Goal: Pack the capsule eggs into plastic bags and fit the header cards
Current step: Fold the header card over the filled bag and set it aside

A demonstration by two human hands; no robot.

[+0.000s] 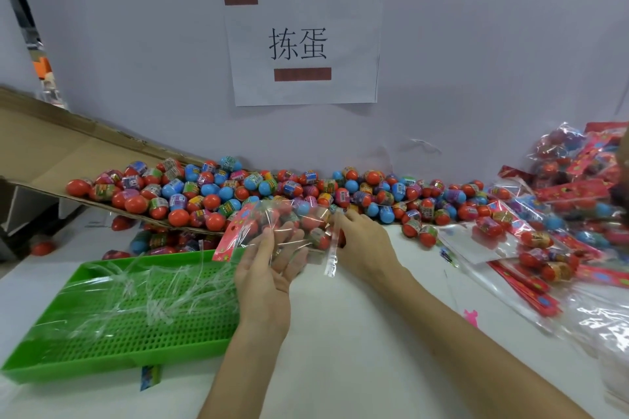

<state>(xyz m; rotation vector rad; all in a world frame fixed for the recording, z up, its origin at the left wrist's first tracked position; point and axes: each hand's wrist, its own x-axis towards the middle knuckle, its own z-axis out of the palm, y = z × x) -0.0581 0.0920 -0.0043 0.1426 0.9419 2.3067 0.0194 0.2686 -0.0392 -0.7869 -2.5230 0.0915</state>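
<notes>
1. The plastic bag (292, 224), with several capsule eggs (318, 236) inside, lies across the left hand (269, 269). That hand's palm faces up and its fingers are nearly straight beneath the film. The red header card (235, 235) juts out past those fingertips, on the hand's outer side.
2. The right hand (362, 243) pinches the bag's other end, where the sealing strip (332, 250) hangs down beside its thumb.
3. Risk: the bag is cradled rather than gripped, so a tug from the right hand could tip it and spill the eggs. The strip could also stick down crooked or catch the film.
4. Just past both hands sits the loose egg pile (272, 187), partly on a cardboard sheet (85, 153). It crowds the space ahead.
5. Beside the left wrist, a green tray (102, 367) holds clear strips (153, 282).
6. Beyond the right hand lie finished packs (561, 201) and spare cards (531, 286), well apart from the hands.
</notes>
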